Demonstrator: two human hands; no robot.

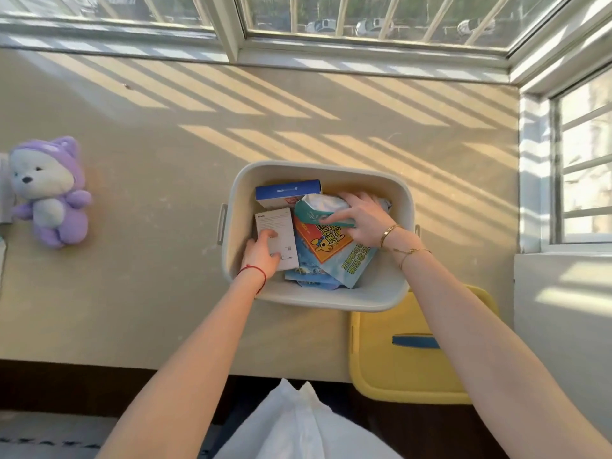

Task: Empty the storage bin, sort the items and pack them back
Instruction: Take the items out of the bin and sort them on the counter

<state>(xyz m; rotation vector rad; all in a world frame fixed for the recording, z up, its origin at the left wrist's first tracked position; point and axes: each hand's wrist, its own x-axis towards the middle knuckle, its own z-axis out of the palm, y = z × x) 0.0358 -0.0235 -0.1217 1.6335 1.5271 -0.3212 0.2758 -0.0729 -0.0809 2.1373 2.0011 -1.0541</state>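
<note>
A beige storage bin point(394, 294) stands on the table right of centre. Inside lie a blue-and-white box point(287, 191) at the back, a white box point(278, 223) on the left, a teal-and-white pouch point(318, 208), and a blue packet with an orange kangaroo label point(334, 250) over other blue packets. My left hand point(261, 253) reaches into the bin and grips the near end of the white box. My right hand point(361, 220) rests on the teal-and-white pouch with its fingers closed around its edge.
A yellow lid with a blue handle point(410, 356) lies under the bin's near right corner, jutting past the table edge. A purple plush bear point(49, 193) lies at the far left. A window wall bounds the right. White fabric point(298, 425) sits below the table's front edge.
</note>
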